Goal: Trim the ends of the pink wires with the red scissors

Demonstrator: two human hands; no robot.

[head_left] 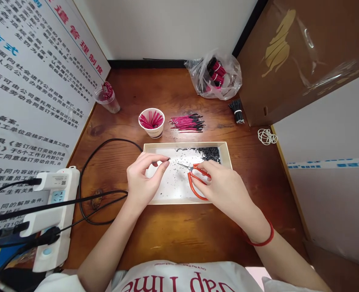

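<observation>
Over the left part of a shallow white box [155, 200], my left hand [147, 174] pinches a tiny dark piece [168, 159] between thumb and forefinger; its kind is too small to make out. My right hand [225, 184] is wrapped round the orange handles of a pair of scissors [194, 176]. Their narrow blades point left toward my left fingertips, apart from them. Small clippings lie scattered over the box floor, and a heap of short black pieces [210, 153] fills its far right corner.
Behind the box stand a paper cup [154, 132] of red wires and a pile of red-and-black wires [188, 123]. A plastic cup [111, 105], a plastic bag [234, 77], a black wire bundle [237, 111] and white rubber bands [267, 137] lie farther out. A power strip [71, 190] with cables sits left.
</observation>
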